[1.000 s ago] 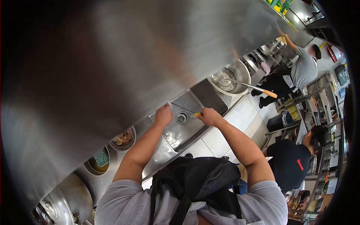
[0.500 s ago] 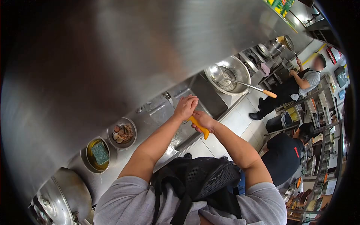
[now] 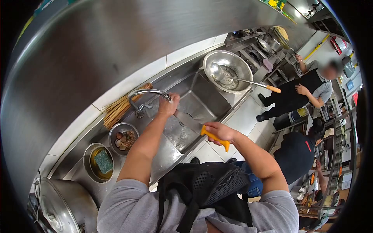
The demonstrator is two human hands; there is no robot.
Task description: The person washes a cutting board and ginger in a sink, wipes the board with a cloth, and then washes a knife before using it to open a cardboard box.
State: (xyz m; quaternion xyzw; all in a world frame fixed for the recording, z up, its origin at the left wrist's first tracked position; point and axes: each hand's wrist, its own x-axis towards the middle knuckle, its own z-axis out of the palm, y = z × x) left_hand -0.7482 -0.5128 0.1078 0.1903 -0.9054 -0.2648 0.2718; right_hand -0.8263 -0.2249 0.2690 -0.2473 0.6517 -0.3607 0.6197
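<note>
My right hand (image 3: 220, 133) is closed round the yellow handle of a knife (image 3: 190, 121), whose wide blade points left over the sink (image 3: 210, 97). Just under the spout of the curved faucet (image 3: 149, 91) is my left hand (image 3: 169, 105), near the blade's far end; its fingers are partly hidden, so I cannot tell if they grip anything. Left of the sink stand a metal bowl with shells and brown bits (image 3: 123, 139) and a metal bowl holding a green scouring sponge (image 3: 103, 161).
Wooden sticks (image 3: 120, 108) lie behind the faucet. A large metal basin (image 3: 237, 64) with a long-handled ladle (image 3: 252, 82) stands beyond the sink. A lidded pot (image 3: 68, 206) is at the lower left. Two people (image 3: 299, 93) (image 3: 293, 155) in dark clothing are on the right.
My hands have moved apart, the left one up and left to the faucet, the right one slightly right with the knife. The blade now shows. The view has shifted, revealing the faucet and sticks.
</note>
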